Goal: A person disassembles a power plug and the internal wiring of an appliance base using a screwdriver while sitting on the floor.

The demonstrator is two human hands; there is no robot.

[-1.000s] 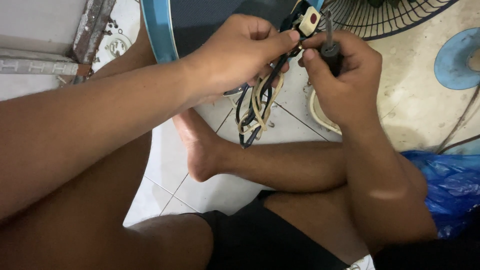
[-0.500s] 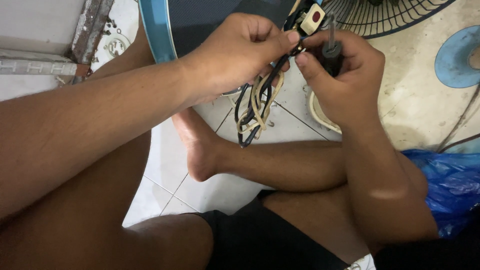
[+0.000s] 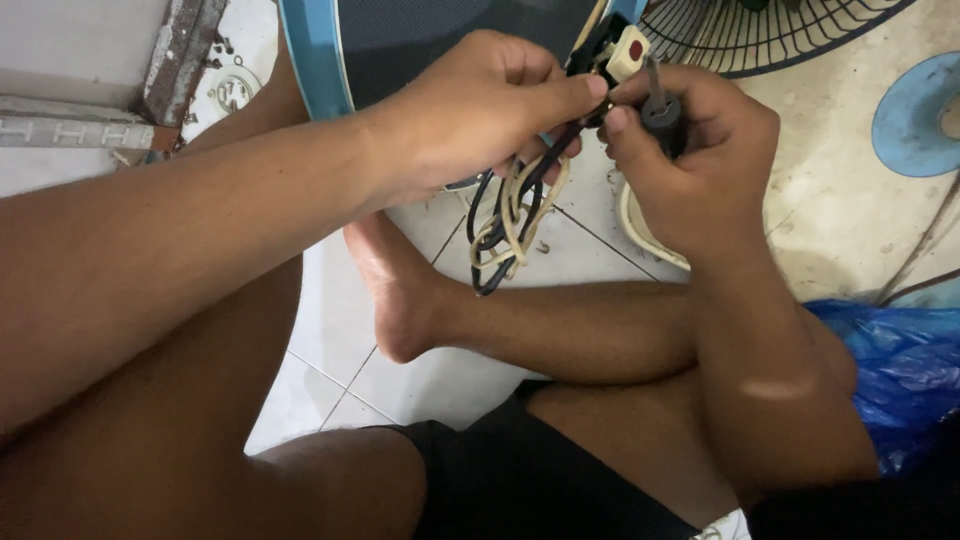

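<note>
I am looking down at both hands working close together near 12 o'clock of the view. My left hand [image 3: 480,110] is closing narrowly, pinching a bundle of black and cream wires [image 3: 510,215] between thumb and fingertips; the loops are hanging down toward 6 o'clock, above the tiled floor [image 3: 330,330]. My right hand [image 3: 690,150] is curling tightly around a dark-handled tool [image 3: 662,108], apparently a screwdriver, though the tip is hidden and I cannot confirm it. The tool is pointing toward 12 o'clock at a small cream switch block with a red button [image 3: 628,52], which is sitting just beside both thumbs. A blue-rimmed dark panel [image 3: 420,40] is lying behind the left hand at 11 o'clock. A wire fan guard [image 3: 770,35] is showing at 1 o'clock, and a blue plastic bag [image 3: 900,370] is lying at 4 o'clock.
</note>
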